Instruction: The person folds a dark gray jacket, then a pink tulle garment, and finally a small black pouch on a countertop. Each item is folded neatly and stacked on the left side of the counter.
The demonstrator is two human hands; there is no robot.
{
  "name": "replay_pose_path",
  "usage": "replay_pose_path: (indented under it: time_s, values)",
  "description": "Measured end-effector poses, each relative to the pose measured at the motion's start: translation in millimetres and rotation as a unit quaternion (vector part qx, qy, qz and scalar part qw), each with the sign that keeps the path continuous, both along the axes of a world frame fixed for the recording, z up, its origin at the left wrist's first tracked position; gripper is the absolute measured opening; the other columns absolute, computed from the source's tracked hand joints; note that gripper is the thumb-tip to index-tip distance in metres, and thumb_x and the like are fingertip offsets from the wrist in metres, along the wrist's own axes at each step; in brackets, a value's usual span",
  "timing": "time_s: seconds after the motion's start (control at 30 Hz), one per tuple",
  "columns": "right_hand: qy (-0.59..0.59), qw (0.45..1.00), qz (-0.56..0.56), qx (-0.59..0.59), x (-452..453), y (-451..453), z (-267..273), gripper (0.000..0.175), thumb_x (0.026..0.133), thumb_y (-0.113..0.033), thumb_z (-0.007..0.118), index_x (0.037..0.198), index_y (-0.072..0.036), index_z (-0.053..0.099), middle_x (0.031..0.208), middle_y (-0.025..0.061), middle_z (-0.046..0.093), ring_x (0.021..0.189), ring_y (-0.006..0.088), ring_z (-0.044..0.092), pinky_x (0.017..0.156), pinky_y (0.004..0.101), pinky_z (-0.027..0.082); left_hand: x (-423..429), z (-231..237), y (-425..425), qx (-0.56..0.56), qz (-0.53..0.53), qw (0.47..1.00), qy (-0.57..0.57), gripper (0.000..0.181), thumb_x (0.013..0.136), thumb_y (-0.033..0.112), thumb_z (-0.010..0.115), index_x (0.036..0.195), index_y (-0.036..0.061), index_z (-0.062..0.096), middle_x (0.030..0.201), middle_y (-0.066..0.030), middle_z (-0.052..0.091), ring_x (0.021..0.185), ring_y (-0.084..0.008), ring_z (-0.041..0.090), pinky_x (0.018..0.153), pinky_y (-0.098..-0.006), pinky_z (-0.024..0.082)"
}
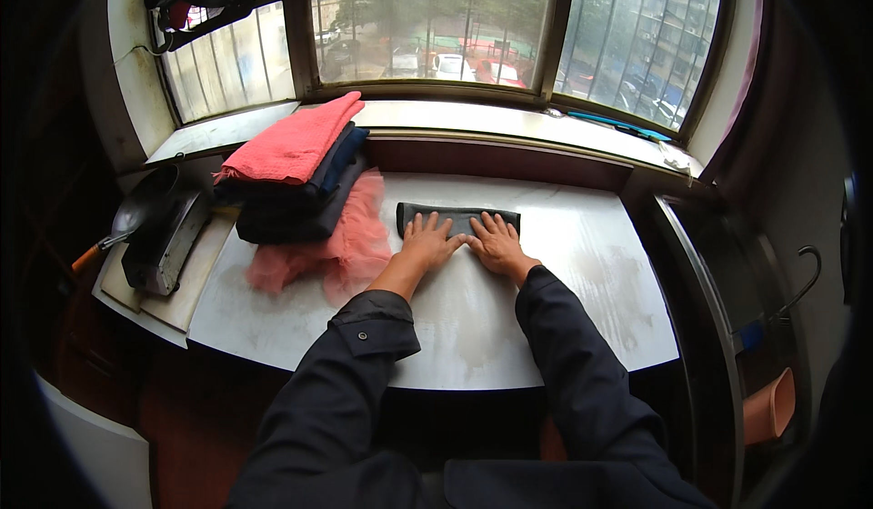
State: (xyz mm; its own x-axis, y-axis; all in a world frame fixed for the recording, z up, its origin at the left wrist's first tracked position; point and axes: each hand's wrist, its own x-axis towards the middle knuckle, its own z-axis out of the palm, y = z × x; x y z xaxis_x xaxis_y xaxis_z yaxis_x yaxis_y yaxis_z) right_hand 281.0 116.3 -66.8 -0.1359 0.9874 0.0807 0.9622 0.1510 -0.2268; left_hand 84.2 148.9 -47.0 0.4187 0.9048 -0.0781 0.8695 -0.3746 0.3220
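Note:
A dark folded cloth (458, 210) lies flat as a narrow rectangle on the white tabletop (470, 318). On its left part rests my left hand (427, 242), palm down with the fingers spread. My right hand (498, 242) presses on its right part in the same way, and the two thumbs nearly touch. To the left of my hands stands a stack of folded dark clothes (293, 212) with a coral-red garment (297, 141) on top. Sheer pink fabric (354, 236) spreads out from under the stack onto the tabletop.
At the left stand a small metal appliance (167, 250) and a dark pan (153, 192), beside an orange-handled utensil (89, 257). A window sill (464, 117) runs behind the table, with a blue strip-like object (617, 126) on it. A pinkish container (769, 410) is at the lower right.

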Motion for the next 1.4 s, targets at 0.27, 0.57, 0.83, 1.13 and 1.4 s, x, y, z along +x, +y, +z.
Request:
replay_pose_path:
  time_s: [0.27, 0.57, 0.83, 1.13, 1.4]
  values:
    - [-0.015, 0.999, -0.011, -0.032, 27.6, -42.3, 1.3, 0.066, 0.111, -0.053, 0.032, 0.165, -0.017, 0.03, 0.174, 0.0141, 0.018, 0.16, 0.0378, 0.012, 0.128, 0.0528, 0.011, 21.2, -9.8, -33.9, 0.019, -0.036, 0.999, 0.009, 0.087, 0.102, 0.076, 0.028, 0.166, 0.0171, 0.03, 0.173, -0.018, 0.016, 0.159, -0.0455, 0.009, 0.128, -0.0537, 0.009]
    - [-0.005, 0.999, -0.045, -0.03, 85.1, -45.5, -1.4, 0.066, 0.11, -0.055, 0.031, 0.165, -0.018, 0.032, 0.173, 0.0124, 0.02, 0.16, 0.0363, 0.013, 0.128, 0.0524, 0.012, 80.7, -9.8, -31.0, 0.009, -0.06, 0.998, 0.004, 0.089, 0.1, 0.078, 0.031, 0.166, 0.0169, 0.03, 0.174, -0.0162, 0.014, 0.16, -0.0436, 0.006, 0.128, -0.0538, 0.006]
    - [0.006, 0.997, -0.073, -0.016, 144.9, -21.5, -1.2, 0.064, 0.109, -0.052, 0.035, 0.163, -0.017, 0.036, 0.171, 0.0146, 0.025, 0.159, 0.0379, 0.018, 0.127, 0.0542, 0.015, 140.4, -8.0, -2.8, 0.012, -0.091, 0.996, 0.022, 0.089, 0.101, 0.077, 0.03, 0.167, 0.0178, 0.026, 0.174, -0.0168, 0.014, 0.16, -0.0439, 0.006, 0.128, -0.0542, 0.007]
    - [-0.008, 0.995, -0.098, -0.001, 198.7, 26.6, -3.3, 0.065, 0.109, -0.054, 0.031, 0.164, -0.019, 0.035, 0.172, 0.0136, 0.023, 0.16, 0.036, 0.016, 0.127, 0.0522, 0.013, 197.1, -9.2, 41.3, 0.026, -0.105, 0.994, 0.024, 0.093, 0.099, 0.081, 0.027, 0.167, 0.0176, 0.025, 0.174, -0.0182, 0.012, 0.159, -0.0463, 0.005, 0.127, -0.0577, 0.008]
    - [-0.014, 0.992, -0.119, 0.029, 220.6, 58.5, -5.0, 0.063, 0.107, -0.051, 0.035, 0.16, -0.017, 0.041, 0.17, 0.0159, 0.029, 0.157, 0.0386, 0.023, 0.126, 0.0543, 0.017, 224.5, -13.3, 66.8, 0.036, -0.095, 0.995, 0.001, 0.095, 0.097, 0.082, 0.029, 0.166, 0.0173, 0.028, 0.174, -0.0162, 0.015, 0.159, -0.0463, 0.005, 0.128, -0.0564, 0.005]
